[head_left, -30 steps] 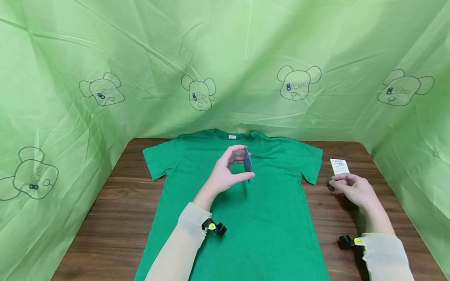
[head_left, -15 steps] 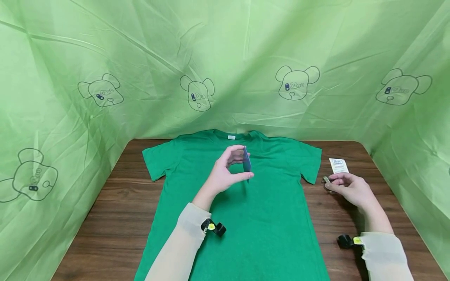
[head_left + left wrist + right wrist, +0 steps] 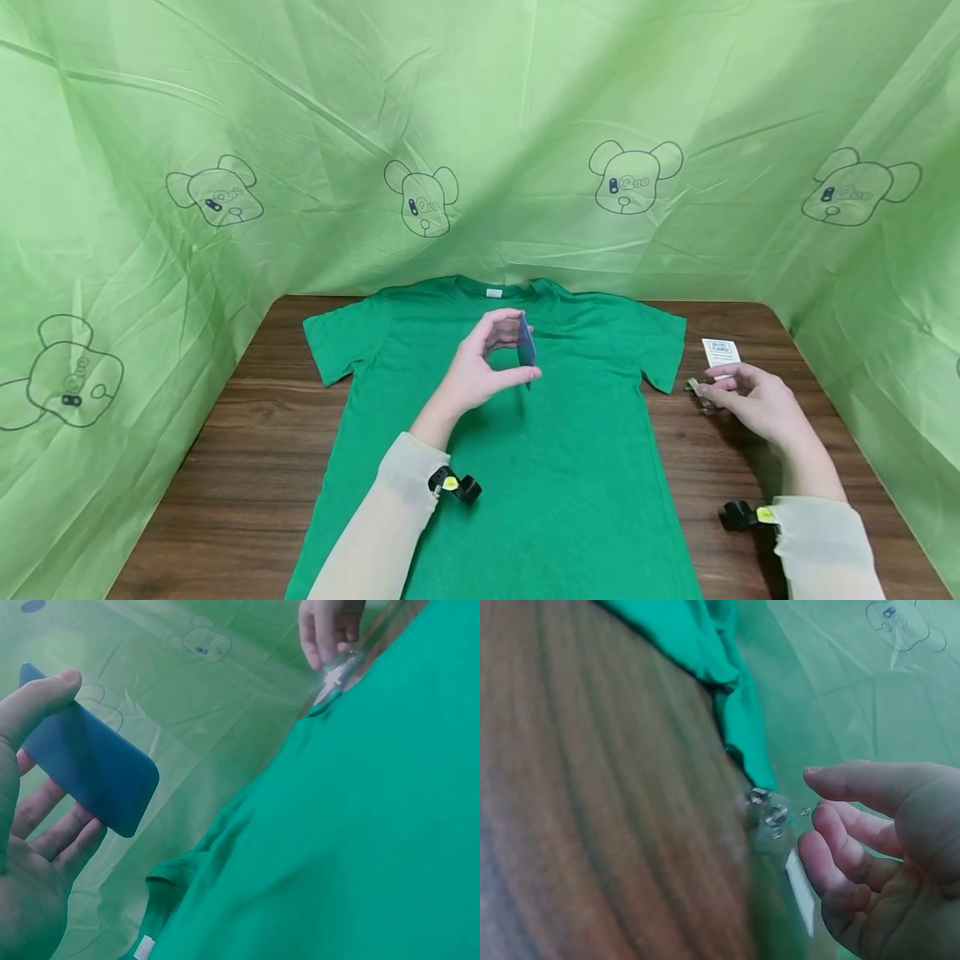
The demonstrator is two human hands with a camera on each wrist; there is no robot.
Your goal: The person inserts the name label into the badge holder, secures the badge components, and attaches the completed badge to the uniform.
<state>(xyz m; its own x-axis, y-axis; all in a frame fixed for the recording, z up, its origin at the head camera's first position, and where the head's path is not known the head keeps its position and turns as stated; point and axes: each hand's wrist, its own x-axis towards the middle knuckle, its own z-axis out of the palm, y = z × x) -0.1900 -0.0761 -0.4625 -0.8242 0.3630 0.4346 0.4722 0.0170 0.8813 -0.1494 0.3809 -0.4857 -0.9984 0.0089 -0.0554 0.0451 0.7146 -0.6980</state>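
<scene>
My left hand (image 3: pixel 480 367) holds a blue card (image 3: pixel 97 765) with rounded corners upright above the shirt, thumb on one edge and fingers along the opposite one. At the right, my right hand (image 3: pixel 757 404) is low over the table beside a small clear plastic piece with metal fittings (image 3: pixel 702 396). In the right wrist view the thumb and fingers are parted, and the clear piece (image 3: pixel 776 816) shows just beyond the fingertips. A white card (image 3: pixel 722 354) with blue print lies behind that hand, its near part covered by the fingers.
A green T-shirt (image 3: pixel 555 467) is spread flat over the middle of the dark wooden table (image 3: pixel 247 425), collar at the back. Light green cloth (image 3: pixel 495 100) with bear-face drawings hangs around the back and sides.
My right hand first moved slightly left with the clear piece; now its fingers have parted and the piece is at the fingertips. The left hand and blue card have stayed put.
</scene>
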